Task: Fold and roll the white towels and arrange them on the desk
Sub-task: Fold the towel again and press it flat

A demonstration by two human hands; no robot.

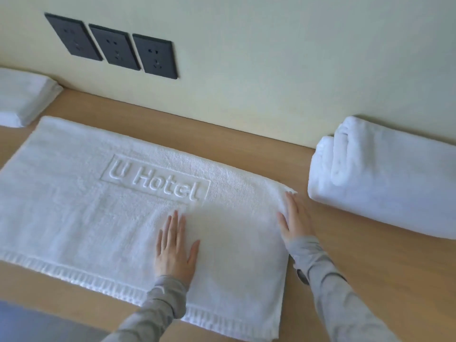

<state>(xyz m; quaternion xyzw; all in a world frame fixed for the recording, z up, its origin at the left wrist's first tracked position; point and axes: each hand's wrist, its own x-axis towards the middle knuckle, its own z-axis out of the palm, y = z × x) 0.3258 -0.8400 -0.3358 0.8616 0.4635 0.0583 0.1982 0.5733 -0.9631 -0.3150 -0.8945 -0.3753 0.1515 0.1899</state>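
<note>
Lying spread on the desk (345, 267), the towel (74, 206) is pressed below its embossed logo (158, 178) by the left hand (175, 245), right of it by the right hand (294, 218), fingers straight, nothing gripped; uneven pushing could skew the roll.

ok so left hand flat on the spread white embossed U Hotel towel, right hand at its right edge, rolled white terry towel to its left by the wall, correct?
No: the head view shows the rolled white terry towel to the right of the spread white embossed U Hotel towel. Left hand and right hand as stated.
</note>
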